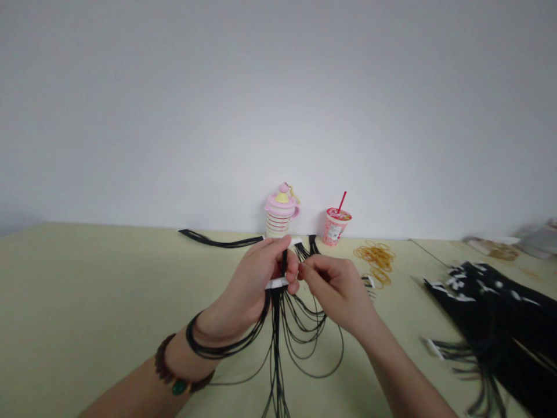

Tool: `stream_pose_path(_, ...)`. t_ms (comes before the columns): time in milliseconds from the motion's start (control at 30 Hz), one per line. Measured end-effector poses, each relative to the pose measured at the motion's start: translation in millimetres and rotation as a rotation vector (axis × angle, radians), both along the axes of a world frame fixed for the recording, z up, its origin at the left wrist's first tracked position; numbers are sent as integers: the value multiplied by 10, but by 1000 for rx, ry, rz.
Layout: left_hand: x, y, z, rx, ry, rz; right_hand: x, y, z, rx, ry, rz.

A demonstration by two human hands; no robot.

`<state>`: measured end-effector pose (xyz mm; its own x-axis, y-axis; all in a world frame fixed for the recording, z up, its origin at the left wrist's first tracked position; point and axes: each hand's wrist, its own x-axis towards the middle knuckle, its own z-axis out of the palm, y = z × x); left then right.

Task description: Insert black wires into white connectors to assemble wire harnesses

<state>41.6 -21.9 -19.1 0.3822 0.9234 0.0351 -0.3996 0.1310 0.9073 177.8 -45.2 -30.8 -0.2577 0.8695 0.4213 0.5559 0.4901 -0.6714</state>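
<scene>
My left hand (255, 278) is shut on a bundle of thin black cords (276, 331), with a white paper band (277, 283) wrapped around the bundle just under my fingers. The cords hang down toward me in long loops, and one strand lies across my left wrist. My right hand (335, 290) sits just to the right, its thumb and forefinger pinched together by the bundle near the band. Whether those fingertips hold a strand or the band is hidden. Behind my hands, more black cord (220, 242) stretches off along the table to the left.
A pale yellow table (87, 290) carries a loose heap of gold rubber bands (375, 258), a pink cupcake-shaped container (282, 210), and a paper cup with a red straw (335, 226). A large pile of banded black cords (487, 307) lies at the right.
</scene>
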Motion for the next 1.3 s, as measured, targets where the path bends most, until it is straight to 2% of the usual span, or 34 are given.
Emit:
stream_pose_path(867, 39, 6, -20, 23, 57, 37, -20, 49, -45, 43, -31, -48)
stream_pose_path(1300, 6, 55, -70, 45, 79, -68, -37, 15, -25, 106, -111, -64)
